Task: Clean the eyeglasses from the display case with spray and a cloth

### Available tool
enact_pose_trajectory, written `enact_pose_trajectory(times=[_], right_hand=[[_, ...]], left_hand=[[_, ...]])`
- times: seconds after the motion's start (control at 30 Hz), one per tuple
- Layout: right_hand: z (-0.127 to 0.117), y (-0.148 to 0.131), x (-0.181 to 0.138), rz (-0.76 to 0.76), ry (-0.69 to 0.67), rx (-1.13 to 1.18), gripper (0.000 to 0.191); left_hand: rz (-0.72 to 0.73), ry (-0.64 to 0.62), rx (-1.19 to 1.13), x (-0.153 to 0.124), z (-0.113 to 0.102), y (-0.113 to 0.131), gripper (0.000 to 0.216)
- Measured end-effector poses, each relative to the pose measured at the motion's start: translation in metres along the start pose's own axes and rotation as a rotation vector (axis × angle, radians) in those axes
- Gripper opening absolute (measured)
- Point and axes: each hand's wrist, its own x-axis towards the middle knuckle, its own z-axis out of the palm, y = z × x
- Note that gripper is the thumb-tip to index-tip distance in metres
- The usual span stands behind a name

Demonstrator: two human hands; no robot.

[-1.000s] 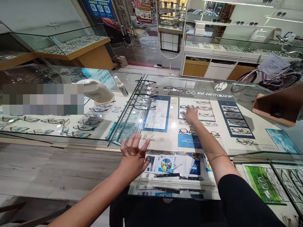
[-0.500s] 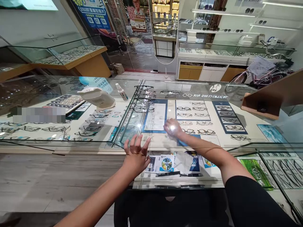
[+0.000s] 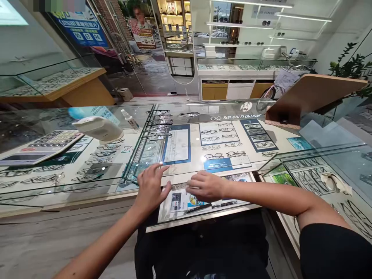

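My left hand [image 3: 152,186] is at the front edge of the glass display counter [image 3: 186,172], its fingers stretched out and thumb apart, holding nothing. Beside it, my right hand [image 3: 207,186] is over a pulled-out drawer [image 3: 171,219], with fingers bent and pressed together. Whatever may be inside those fingers is hidden. Printed cards [image 3: 178,201] and black pens [image 3: 197,208] lie in the drawer. Beyond my hands, under the glass, are a blue-bordered white sheet [image 3: 176,145] and several eyeglasses [image 3: 213,156]. A row of dark-framed glasses [image 3: 158,124] lies further back.
On the counter's left are a calculator [image 3: 43,145], a white device [image 3: 100,128] and a spray bottle [image 3: 130,119]. A wooden stand [image 3: 314,97] rises at the back right. Another glass case with eyeglasses [image 3: 308,180] lies right, a cloth [image 3: 336,183] on it.
My right hand has moved back from the glass top to over the drawer. My left hand is slightly nearer me. The view has shifted to the right.
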Motion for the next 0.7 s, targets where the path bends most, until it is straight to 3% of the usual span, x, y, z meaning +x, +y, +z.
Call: enact_pose_trajectory(times=[0.17, 0.3, 0.4, 0.5, 0.7], right_hand=[[-0.022, 0.022, -0.076, 0.532, 0.084, -0.089, 0.058], [-0.019, 0.025, -0.102, 0.841, 0.071, -0.114, 0.081], [-0.011, 0.021, -0.097, 0.861, 0.060, -0.088, 0.097], [-0.004, 0.017, -0.091, 0.827, 0.072, -0.079, 0.105], [0.002, 0.019, -0.094, 0.800, 0.100, -0.078, 0.108]], left_hand=[[0.094, 0.075, -0.060, 0.037, -0.032, 0.007, 0.031], [0.186, 0.038, -0.025, 0.116, -0.046, 0.020, 0.034], [0.253, -0.047, 0.031, 0.189, -0.035, 0.026, 0.039], [0.256, -0.107, 0.122, 0.251, -0.007, 0.025, 0.044], [0.139, -0.270, 0.275, 0.320, 0.054, 0.009, 0.045]])
